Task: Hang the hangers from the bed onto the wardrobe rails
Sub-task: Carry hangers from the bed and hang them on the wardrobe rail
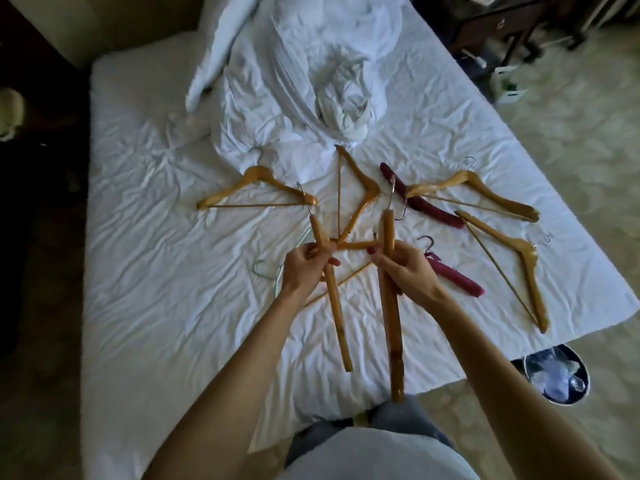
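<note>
My left hand [304,268] grips a wooden hanger [337,317] held edge-on above the bed [145,216]. My right hand [407,271] grips another wooden hanger [393,334], also edge-on, its metal hook pointing away from me. Several more wooden hangers lie flat on the white sheet: one at the left [256,190], one in the middle [360,192], two at the right [485,194] [519,261]. Two dark red padded hangers [426,202] [453,275] lie among them. A thin wire hanger [273,268] rests beside my left hand. No wardrobe is in view.
A crumpled white duvet and a bundle of cloth [343,98] are heaped at the far side of the bed. A round waste bin [556,374] stands on the floor at the bed's near right corner. Dark furniture [502,26] stands at the top right.
</note>
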Demonstrator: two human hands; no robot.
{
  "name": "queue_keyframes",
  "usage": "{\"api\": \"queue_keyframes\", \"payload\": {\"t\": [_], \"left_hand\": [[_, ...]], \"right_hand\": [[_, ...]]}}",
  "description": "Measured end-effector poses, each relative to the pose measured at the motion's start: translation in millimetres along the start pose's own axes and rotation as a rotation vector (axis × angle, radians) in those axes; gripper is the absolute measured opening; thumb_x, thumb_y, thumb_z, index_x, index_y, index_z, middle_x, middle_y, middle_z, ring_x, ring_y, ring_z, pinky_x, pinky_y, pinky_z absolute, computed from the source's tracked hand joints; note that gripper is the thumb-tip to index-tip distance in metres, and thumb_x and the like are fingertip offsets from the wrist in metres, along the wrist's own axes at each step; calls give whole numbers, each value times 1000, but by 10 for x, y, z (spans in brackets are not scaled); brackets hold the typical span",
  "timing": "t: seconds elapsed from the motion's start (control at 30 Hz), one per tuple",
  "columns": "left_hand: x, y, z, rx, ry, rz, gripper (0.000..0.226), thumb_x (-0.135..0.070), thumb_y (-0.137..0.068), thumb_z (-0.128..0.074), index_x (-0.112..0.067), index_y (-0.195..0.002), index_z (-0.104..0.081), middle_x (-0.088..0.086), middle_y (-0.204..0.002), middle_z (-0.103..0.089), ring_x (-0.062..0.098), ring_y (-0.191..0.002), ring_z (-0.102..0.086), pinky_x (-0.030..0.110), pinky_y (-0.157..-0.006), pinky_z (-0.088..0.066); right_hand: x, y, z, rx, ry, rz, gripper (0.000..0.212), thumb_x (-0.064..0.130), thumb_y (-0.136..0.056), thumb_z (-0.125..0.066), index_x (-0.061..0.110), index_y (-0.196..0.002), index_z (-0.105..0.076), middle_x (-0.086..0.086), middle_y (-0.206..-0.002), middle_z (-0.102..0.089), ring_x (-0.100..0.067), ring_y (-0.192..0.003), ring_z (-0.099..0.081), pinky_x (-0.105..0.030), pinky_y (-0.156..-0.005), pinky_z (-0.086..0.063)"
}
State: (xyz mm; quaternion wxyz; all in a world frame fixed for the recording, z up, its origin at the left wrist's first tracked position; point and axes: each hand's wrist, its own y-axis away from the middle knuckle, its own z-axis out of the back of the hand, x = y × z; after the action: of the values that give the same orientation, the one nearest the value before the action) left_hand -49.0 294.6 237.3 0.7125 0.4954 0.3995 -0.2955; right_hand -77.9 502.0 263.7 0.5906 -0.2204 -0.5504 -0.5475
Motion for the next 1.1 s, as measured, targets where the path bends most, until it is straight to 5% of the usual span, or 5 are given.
{"api": "queue_keyframes", "payload": {"t": [0.27,0.57,0.87,0.97,1.1], "left_hand": [[-257,878,401,-217,178,-84,22,-21,-91,-73,-2,-101,-70,8,-71,-74,15,-52,-67,24,-48,-52],[37,2308,1566,-747,194,-162,23,-27,-91,-73,-12,-107,-70,3,-78,-76,21,-65,-73,31,-62,-62],[914,4366,3047,-1259,312,-136,14,-21,-94,-69,-8,-100,-71,-2,-72,-72,13,-59,-69,20,-56,-55],[1337,5170,3644,-1383,311,-174,15,-21,-92,-70,-10,-102,-71,2,-76,-73,12,-63,-70,22,-59,-56],[1801,6232,4450,-1539,316,-207,15,-20,-93,-70,-10,-103,-72,11,-76,-73,15,-57,-66,23,-55,-54]], "right_hand": [[616,60,-433,191,41,246,8,20,-96,-65,19,-104,-63,-3,-65,-55,-11,-56,-55,-26,-53,-47],[1379,653,-1919,650,164,484,21,28,-96,-66,24,-117,-64,2,-60,-66,-7,-52,-62,-27,-58,-49],[2012,2466,-4089,1094,286,747,14,29,-96,-65,15,-98,-63,-5,-66,-65,-11,-58,-67,-16,-55,-53],[2184,3249,-4839,1240,256,739,22,25,-95,-67,3,-98,-63,-12,-69,-58,-19,-60,-59,-26,-61,-54],[2431,4382,-5842,1378,216,767,19,33,-92,-67,16,-100,-67,-5,-69,-60,-21,-63,-59,-38,-66,-53]]}}
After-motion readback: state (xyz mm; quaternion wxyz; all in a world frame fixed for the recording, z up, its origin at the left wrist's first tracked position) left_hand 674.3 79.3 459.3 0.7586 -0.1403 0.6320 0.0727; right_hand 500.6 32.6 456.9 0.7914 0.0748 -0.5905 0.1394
